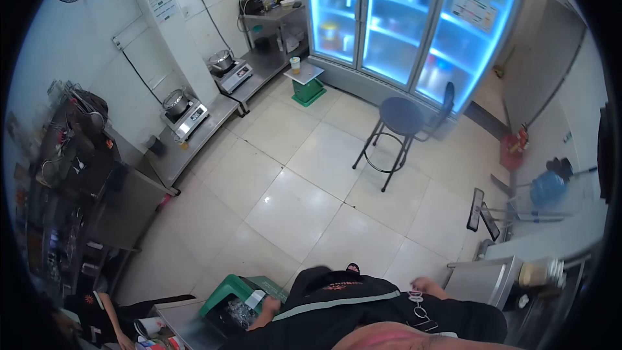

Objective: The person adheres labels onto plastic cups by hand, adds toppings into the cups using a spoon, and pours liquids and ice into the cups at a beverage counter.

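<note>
My left hand [265, 310] is beside a green bin-like container [227, 290] at the bottom, close to its right edge; its fingers are too small and blurred to read. Clear plastic-looking items [241, 314] lie inside the container. On the other side of my black apron [337, 290], my right hand [427, 286] hangs near a steel cabinet [483, 279], fingers slightly bent, with no object visible in it. A badge and ring-shaped tags hang on the dark clothing.
A stool [402, 116] stands before the lit glass-door fridge [398, 19]. A green scale [306, 92] bears a cup [295, 65]. Cookers [189, 120] line the left wall. A co-worker's arm [113, 321] is at lower left. Squeegees [476, 209] and a fire extinguisher [518, 142] are right.
</note>
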A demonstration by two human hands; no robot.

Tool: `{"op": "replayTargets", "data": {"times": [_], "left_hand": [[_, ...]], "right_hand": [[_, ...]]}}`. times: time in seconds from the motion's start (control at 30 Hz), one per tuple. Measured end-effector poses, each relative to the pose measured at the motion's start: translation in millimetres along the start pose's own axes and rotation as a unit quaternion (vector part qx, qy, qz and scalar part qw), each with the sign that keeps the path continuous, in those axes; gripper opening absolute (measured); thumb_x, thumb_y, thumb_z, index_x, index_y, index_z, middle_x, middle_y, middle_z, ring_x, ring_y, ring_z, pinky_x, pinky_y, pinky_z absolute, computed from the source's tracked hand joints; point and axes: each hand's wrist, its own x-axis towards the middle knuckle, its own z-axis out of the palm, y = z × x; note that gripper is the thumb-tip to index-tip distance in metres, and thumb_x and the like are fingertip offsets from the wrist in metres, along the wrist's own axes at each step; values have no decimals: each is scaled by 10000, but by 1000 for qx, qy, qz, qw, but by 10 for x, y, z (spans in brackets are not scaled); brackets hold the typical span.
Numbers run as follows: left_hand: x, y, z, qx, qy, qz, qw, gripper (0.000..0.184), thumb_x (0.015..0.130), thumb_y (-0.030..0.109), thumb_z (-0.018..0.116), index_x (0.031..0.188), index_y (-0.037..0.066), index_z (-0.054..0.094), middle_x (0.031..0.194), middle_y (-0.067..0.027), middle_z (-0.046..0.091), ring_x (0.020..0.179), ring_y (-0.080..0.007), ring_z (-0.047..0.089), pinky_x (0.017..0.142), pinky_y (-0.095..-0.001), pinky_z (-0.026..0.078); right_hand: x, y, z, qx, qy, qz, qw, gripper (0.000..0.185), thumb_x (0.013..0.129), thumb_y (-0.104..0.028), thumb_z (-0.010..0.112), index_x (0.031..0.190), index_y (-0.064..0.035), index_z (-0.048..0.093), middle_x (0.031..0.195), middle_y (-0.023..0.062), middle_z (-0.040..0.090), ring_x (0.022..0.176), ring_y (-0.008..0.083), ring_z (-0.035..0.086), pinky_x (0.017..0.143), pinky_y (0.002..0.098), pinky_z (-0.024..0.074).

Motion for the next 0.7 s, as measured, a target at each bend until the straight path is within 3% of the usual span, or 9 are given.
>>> {"op": "replayTargets", "data": {"times": [0.03, 0.13, 0.27, 0.37, 0.47, 0.53, 0.6, 0.63, 0.7], "left_hand": [[94, 99, -37, -4, 3, -27, 1000, 431, 825, 340, 654, 1091, 1, 654, 1069, -218, 691, 1026, -373, 664, 878, -447, 521], [561, 472, -237, -42, -5, -77, 996, 434, 838, 355, 638, 1092, 4, 657, 1100, -218, 682, 1053, -373, 653, 903, -454, 511], [1526, 1024, -658, -52, -19, -111, 992, 440, 856, 375, 615, 1093, 8, 662, 1140, -218, 670, 1089, -373, 638, 937, -464, 496], [2431, 1473, -1262, -38, -38, -96, 994, 446, 869, 390, 599, 1095, 11, 665, 1171, -219, 661, 1116, -372, 626, 963, -471, 485], [3613, 2173, -2154, 4, -42, -45, 998, 454, 882, 405, 582, 1096, 14, 669, 1201, -219, 652, 1143, -372, 615, 988, -478, 475], [4552, 2905, -3001, 74, -25, 20, 997, 460, 891, 415, 571, 1097, 16, 671, 1222, -219, 646, 1161, -372, 607, 1005, -482, 468], [5520, 3702, -3895, 35, 12, 92, 995, 486, 915, 446, 522, 1121, 31, 668, 1267, -226, 621, 1204, -370, 580, 1029, -489, 446], [6081, 4202, -4289, 133, 63, 225, 963, 481, 916, 427, 536, 1138, 17, 652, 1260, -231, 623, 1179, -384, 591, 1007, -485, 464], [6829, 5392, -4960, 36, 139, 225, 964, 481, 887, 330, 618, 1200, -35, 629, 1232, -265, 627, 1182, -400, 589, 1009, -465, 468]], "right_hand": [[350, -400, -365, -19, 22, 81, 996, 299, 902, -312, 604, 958, -43, 721, 807, 111, 709, 689, 226, 683, 587, 402, 542], [1149, -1766, -1479, 23, 98, -17, 995, 297, 872, -284, 621, 1028, -41, 689, 832, 105, 699, 654, 204, 671, 501, 344, 504], [2061, -3425, -2487, 113, 196, -156, 961, 225, 895, -187, 630, 1016, -1, 664, 816, 88, 661, 696, 176, 636, 586, 322, 536], [2202, -4222, -2475, 174, 218, -180, 943, 212, 904, -180, 612, 1008, -3, 661, 819, 86, 657, 702, 174, 633, 602, 328, 541], [2522, -4508, -2465, 84, 52, -37, 994, 260, 915, -235, 582, 1037, -27, 676, 869, 99, 680, 740, 191, 656, 624, 382, 546], [3156, -4008, -2212, -188, -111, -74, 973, 400, 907, -385, 541, 1110, -84, 713, 1004, 112, 714, 862, 251, 690, 691, 439, 556], [2916, -4070, -2149, -72, -95, -19, 993, 388, 915, -370, 556, 1108, -71, 711, 994, 107, 714, 868, 239, 688, 709, 423, 553], [2864, -4146, -2178, -8, -73, 8, 997, 383, 918, -363, 564, 1107, -64, 710, 989, 104, 714, 870, 233, 687, 718, 414, 552], [2923, -4307, -2313, 88, -36, 27, 995, 371, 926, -349, 579, 1106, -51, 709, 979, 98, 714, 876, 221, 685, 736, 397, 549]]}}
